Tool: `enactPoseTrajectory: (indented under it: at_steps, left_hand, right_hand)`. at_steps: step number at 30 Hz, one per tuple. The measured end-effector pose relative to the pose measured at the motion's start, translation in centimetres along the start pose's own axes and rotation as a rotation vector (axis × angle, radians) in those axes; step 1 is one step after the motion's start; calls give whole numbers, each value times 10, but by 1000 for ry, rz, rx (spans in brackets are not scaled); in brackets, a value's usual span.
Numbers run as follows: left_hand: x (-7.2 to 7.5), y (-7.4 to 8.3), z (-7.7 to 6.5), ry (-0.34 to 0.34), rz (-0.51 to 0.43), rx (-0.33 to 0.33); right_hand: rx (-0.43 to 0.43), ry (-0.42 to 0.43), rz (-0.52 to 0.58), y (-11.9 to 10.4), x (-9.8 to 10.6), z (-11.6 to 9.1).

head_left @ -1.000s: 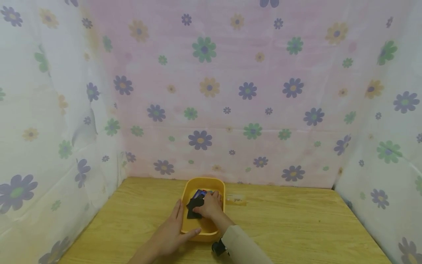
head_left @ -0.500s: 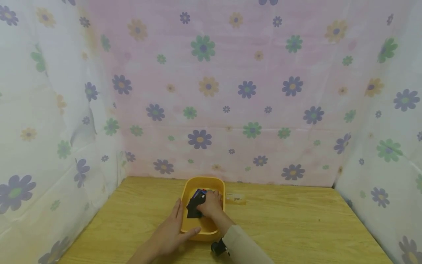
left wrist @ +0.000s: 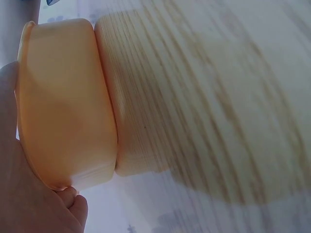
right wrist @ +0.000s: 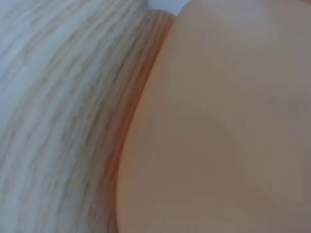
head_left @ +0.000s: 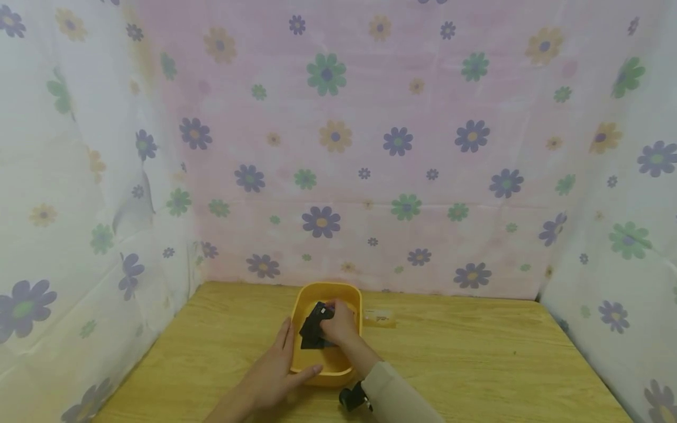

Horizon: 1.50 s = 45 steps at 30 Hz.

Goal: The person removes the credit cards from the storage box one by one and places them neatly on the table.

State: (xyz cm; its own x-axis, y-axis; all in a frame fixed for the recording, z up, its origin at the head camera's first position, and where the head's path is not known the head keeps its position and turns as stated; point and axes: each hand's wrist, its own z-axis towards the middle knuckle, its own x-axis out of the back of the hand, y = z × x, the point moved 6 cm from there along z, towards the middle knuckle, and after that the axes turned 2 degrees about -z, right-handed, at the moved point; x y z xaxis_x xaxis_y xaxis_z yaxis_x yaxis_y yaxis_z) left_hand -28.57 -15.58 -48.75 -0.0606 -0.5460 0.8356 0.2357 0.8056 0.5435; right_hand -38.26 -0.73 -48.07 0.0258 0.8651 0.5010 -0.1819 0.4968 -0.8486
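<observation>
A yellow plastic tub (head_left: 297,305) stands on the table, its outer wall (right wrist: 218,121) filling much of the right wrist view. My left hand (head_left: 264,376) holds its near left corner, fingers along the left side and thumb at the near rim. In the left wrist view that hand (left wrist: 34,189) hugs the tub's edge. Inside the tub, my right hand (head_left: 341,324) pinches a flat black card (head_left: 318,315) with a small white square on it. Another dark flat piece (head_left: 309,341) lies under it. The fingertips of my right hand are partly hidden.
The wood-grain table (head_left: 460,352) spreads around the tub. A flat clear-and-tan label (head_left: 379,318) lies right of the tub. A small black device (head_left: 351,398) sits at the right cuff. Flower-printed sheets (head_left: 328,147) hang at the back and both sides.
My right hand has shifted slightly, and the black card with the white square has come into view, moved toward the far end and covered the blue printed card. The left hand stays put.
</observation>
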Motion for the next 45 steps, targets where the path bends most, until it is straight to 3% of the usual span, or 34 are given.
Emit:
enactPoseTrajectory:
  at_steps: [10,15,30,45]
  left_hand:
    - [-1,1,-1,-6,4,-1]
    - [-3,1,-1,-15,2,1]
    - [-4,2,2,-14,9,12]
    - [2,3,-1,-18,7,14]
  right_hand:
    - [-78,-142,191,3,-6,-6]
    - [-84,-179,222,0,-6,-7]
    - [-102,-199,221,0,-5,-7]
    - [-54,-123,214,-5,-5,-2]
